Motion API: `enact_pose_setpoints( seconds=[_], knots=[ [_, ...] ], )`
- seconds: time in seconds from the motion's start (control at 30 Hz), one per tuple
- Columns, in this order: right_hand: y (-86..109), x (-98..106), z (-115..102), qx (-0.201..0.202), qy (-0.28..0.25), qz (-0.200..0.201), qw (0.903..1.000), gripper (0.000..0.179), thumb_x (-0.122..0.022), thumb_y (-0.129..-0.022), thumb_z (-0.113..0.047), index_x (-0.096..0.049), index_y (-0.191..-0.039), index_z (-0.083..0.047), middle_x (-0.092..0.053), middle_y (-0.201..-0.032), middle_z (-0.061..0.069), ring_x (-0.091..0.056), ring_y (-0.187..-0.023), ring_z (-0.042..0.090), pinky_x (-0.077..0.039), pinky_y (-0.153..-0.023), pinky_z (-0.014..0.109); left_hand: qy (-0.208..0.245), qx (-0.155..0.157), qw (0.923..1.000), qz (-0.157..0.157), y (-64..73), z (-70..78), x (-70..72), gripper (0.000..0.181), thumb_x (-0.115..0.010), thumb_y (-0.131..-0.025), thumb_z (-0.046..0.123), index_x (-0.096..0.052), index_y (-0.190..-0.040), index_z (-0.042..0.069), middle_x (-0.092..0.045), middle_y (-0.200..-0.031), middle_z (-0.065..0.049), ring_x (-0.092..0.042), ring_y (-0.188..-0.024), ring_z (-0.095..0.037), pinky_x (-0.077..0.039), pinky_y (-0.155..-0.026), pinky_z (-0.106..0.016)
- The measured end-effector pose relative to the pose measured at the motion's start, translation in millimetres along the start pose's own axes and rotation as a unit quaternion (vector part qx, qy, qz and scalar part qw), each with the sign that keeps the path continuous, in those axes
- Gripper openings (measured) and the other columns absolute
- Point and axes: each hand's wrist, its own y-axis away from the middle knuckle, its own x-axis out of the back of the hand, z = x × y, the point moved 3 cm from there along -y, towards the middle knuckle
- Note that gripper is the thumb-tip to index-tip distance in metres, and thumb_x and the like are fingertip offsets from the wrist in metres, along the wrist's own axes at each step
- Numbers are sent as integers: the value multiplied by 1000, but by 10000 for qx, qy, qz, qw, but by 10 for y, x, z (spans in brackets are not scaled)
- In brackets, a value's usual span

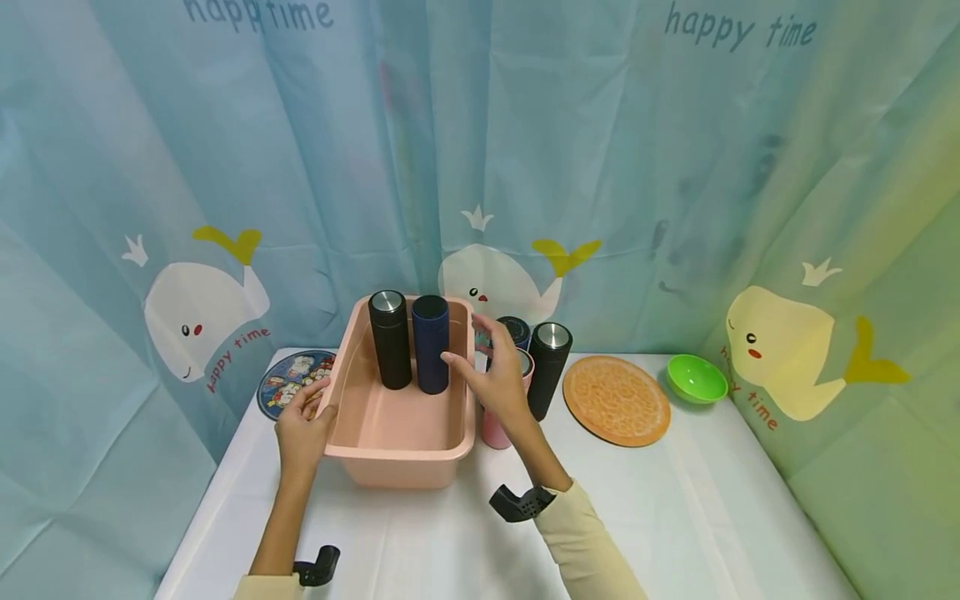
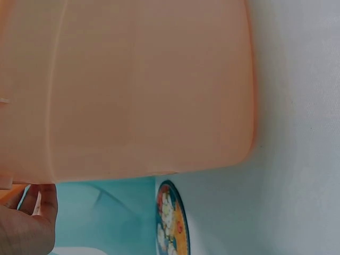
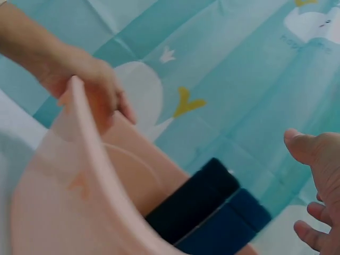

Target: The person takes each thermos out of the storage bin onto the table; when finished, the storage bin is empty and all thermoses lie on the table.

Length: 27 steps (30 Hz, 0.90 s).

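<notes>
A pink plastic basin (image 1: 397, 456) is in the middle of the head view. Inside it stand a black thermos bottle (image 1: 391, 346) with a silver lid top and a dark blue thermos bottle (image 1: 432, 350), side by side towards the back. My left hand (image 1: 303, 429) grips the basin's left rim, fingers outside. At the right rim, my right hand (image 1: 498, 375) has its thumb and fingers spread; in the right wrist view this hand (image 3: 324, 186) holds nothing and appears apart from the basin. The left wrist view shows mostly the basin's outer wall (image 2: 149, 90).
Right of the basin stand a pink bottle (image 1: 495, 429), a dark blue bottle (image 1: 516, 327) and another black bottle (image 1: 550, 367). Further right lie an orange round mat (image 1: 617, 400) and a green bowl (image 1: 697, 379). A patterned round mat (image 1: 281, 383) is at left. Curtains hang behind the white table (image 1: 600, 492).
</notes>
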Motion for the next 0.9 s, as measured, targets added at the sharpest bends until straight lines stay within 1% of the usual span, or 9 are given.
enact_pose_setpoints(
  seconds=[0.13, 0.17, 0.27, 0.37, 0.47, 0.6, 0.8, 0.87, 0.9],
  knots=[
    [55, -154, 38, -252, 69, -438, 9987, 72, -79, -81, -21, -44, -140, 1, -50, -136, 24, -52, -125, 39, -53, -94, 49, -47, -22, 10000, -26, -1, 9, 0, 40, -64, -86, -1, -63, -126, 4, -65, -119, -28, -64, -105, -25, -50, -68, -6],
    [72, -190, 49, -321, 111, -525, 9980, 73, -79, -82, -22, -43, -140, 0, -50, -136, 23, -52, -125, 38, -54, -94, 48, -60, -20, 10000, -15, -2, 6, 1, 40, -64, -86, -1, -63, -126, 4, -66, -119, -28, -64, -105, -25, -50, -68, -6],
    [119, -285, 69, -455, 217, -700, 9963, 74, -79, -82, -24, -42, -142, -2, -48, -139, 20, -51, -126, 36, -53, -95, 48, -130, -39, 9999, 11, -2, -7, 7, 40, -64, -86, -1, -64, -126, 4, -66, -119, -27, -65, -104, -25, -50, -67, -6],
    [149, -369, 105, -546, 275, -776, 9951, 76, -79, -82, -24, -40, -143, -2, -47, -141, 20, -49, -129, 34, -51, -98, 47, -101, -39, 9999, -2, -7, -19, 3, 40, -64, -86, -1, -63, -126, 4, -65, -119, -27, -64, -107, -29, -49, -67, -5],
    [157, -431, 154, -598, 346, -758, 9947, 78, -80, -81, -24, -39, -144, -1, -45, -143, 21, -46, -132, 34, -49, -101, 47, -87, -76, 9999, -4, -12, -20, -5, 40, -64, -86, -1, -63, -126, 3, -66, -118, -28, -63, -108, -31, -49, -68, -5],
    [148, -481, 217, -638, 294, -653, 9954, 79, -79, -82, -24, -37, -145, -2, -43, -144, 21, -45, -133, 33, -49, -101, 46, -129, -84, 9999, 30, -10, -17, -10, 40, -64, -85, -2, -64, -125, 4, -67, -117, -27, -65, -105, -27, -49, -68, -5],
    [69, -516, 298, -550, 439, -466, 9964, 81, -79, -82, -28, -37, -145, -1, -45, -143, 21, -46, -132, 34, -46, -105, 49, -156, -101, 9998, 27, -14, -19, -11, 39, -64, -86, -1, -64, -125, 4, -66, -119, -27, -63, -110, -33, -47, -68, -3],
    [34, -535, 332, -618, 355, -448, 9965, 80, -79, -82, -27, -36, -145, 0, -44, -143, 22, -46, -132, 36, -46, -104, 50, -197, -96, 9997, 56, -14, -27, -6, 39, -64, -86, 0, -64, -124, 4, -66, -120, -26, -63, -110, -31, -47, -68, -3],
    [16, -546, 349, -660, 309, -439, 9964, 80, -79, -82, -26, -36, -145, 0, -44, -142, 22, -46, -132, 36, -47, -103, 50, -215, -80, 9997, 81, -12, -33, -2, 38, -65, -86, 0, -64, -124, 5, -66, -120, -25, -64, -109, -28, -47, -68, -3]
  ],
)
